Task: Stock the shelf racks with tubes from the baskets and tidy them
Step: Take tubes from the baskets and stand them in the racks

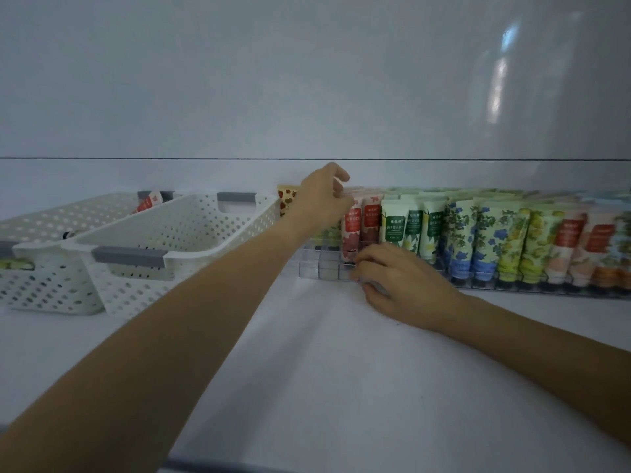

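Note:
A clear plastic rack (321,268) runs along the back of the white shelf and holds rows of upright tubes: red-labelled (351,233), green-labelled (392,227), blue-flowered (461,240), yellow and orange ones. My left hand (321,199) reaches over the rack's left end, its fingers curled on the tops of the red-labelled tubes. A strawberry-patterned tube (285,199) stands just behind that hand. My right hand (399,281) rests at the rack's front edge, fingertips on the clear front wall below a red tube. The front left slots of the rack hold nothing.
Two white perforated baskets with grey handles stand at the left: the nearer one (177,240) and a farther one (51,233) with a red-labelled tube (148,201) sticking up at its back. A glossy white wall rises behind the shelf.

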